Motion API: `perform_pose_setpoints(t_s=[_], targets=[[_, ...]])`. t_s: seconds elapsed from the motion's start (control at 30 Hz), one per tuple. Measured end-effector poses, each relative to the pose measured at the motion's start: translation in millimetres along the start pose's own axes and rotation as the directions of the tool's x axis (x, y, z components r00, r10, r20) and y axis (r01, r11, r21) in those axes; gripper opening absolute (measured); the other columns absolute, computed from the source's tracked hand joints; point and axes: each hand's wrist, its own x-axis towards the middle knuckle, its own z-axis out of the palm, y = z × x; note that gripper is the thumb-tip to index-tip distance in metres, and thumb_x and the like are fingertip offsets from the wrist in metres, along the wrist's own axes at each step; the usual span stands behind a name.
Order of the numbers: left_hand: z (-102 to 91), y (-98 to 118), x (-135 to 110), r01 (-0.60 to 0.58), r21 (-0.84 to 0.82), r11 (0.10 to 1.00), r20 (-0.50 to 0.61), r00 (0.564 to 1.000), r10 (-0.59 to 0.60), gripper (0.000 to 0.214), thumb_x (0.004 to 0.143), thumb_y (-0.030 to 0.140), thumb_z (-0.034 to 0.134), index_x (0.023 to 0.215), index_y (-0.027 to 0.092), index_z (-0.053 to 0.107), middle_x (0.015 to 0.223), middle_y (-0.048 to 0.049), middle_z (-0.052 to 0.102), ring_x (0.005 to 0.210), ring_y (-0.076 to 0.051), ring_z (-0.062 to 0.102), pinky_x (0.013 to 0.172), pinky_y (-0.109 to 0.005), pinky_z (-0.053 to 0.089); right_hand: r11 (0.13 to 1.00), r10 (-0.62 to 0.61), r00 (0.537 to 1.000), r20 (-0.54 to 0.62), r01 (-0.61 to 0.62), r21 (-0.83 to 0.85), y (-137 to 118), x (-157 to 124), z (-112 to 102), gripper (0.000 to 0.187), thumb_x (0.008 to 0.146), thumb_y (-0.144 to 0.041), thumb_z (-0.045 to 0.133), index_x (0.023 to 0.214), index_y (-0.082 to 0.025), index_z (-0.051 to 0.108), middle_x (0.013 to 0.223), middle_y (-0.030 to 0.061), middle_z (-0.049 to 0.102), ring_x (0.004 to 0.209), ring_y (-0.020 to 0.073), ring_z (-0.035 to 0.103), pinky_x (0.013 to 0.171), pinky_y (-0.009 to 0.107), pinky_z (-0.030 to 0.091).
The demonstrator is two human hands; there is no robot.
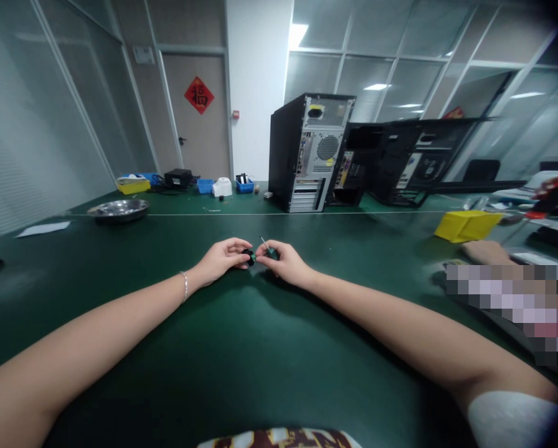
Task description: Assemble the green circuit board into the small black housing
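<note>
Over the middle of the green tabletop (260, 348), my two hands are close together. My left hand (225, 256) pinches a small black part (250, 256) with a bit of green on its right side; its exact kind is too small to make out. In my right hand (286, 261) is a small screwdriver (271, 252) with a green handle, its thin metal shaft pointing up and to the left. The thumb and forefinger of that hand also reach the green edge of the black part.
Computer towers (307, 155) stand at the back right. A metal bowl (122, 210) and white paper (43, 229) lie at left. Small blue bins (244, 185) line the back. Right of me are a yellow box (466, 225) and another person's arm (487, 252).
</note>
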Motion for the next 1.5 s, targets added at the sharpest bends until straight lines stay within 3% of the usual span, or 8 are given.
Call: perform_pose_setpoints(t_s=[0.23,0.57,1.1,1.5], targets=[[2.3,2.7,-2.0,0.048,-0.050,0.998,-0.008,0.999,-0.048,0.032,0.075,0.028,0.078,0.098,0.013,0.063,0.083,-0.0039,0.070,0.081,-0.018,0.070,0.073,-0.034,0.063,0.997,0.049,0.999,0.015,-0.050,0.060,0.2,0.8,1.4,0.025,0.079,-0.039,0.065,0.087,-0.016,0.061,0.072,-0.0023,0.058,0.043,0.0055,0.044,0.035,0.017,0.037],[3.9,3.5,-2.3,0.079,-0.043,0.996,-0.003,0.997,-0.079,0.039,0.077,0.026,0.077,0.111,0.010,0.066,0.093,-0.0090,0.074,0.089,-0.022,0.071,0.077,-0.037,0.064,0.995,0.056,0.998,0.008,-0.057,0.076,-0.3,1.1,2.4,0.023,0.079,-0.039,0.066,0.084,-0.017,0.060,0.067,-0.0039,0.057,0.040,0.0048,0.043,0.034,0.016,0.036],[6.4,3.7,-3.3,0.045,-0.021,0.999,-0.046,0.998,-0.046,0.034,0.074,0.026,0.079,0.102,0.012,0.066,0.090,-0.0070,0.073,0.086,-0.021,0.072,0.080,-0.039,0.064,0.988,0.131,0.990,-0.050,-0.127,0.083,-0.9,3.5,6.7,0.022,0.077,-0.037,0.068,0.080,-0.017,0.060,0.052,-0.0072,0.049,0.036,0.0055,0.041,0.033,0.016,0.033],[7.0,4.1,-3.3,0.055,-0.022,0.998,-0.063,0.996,-0.056,0.034,0.074,0.026,0.079,0.101,0.011,0.066,0.087,-0.0064,0.072,0.082,-0.019,0.072,0.075,-0.034,0.064,0.991,0.110,0.990,-0.090,-0.102,0.084,-2.4,0.9,8.9,0.025,0.077,-0.040,0.067,0.080,-0.017,0.060,0.058,-0.0056,0.054,0.038,0.0059,0.044,0.034,0.017,0.034]])
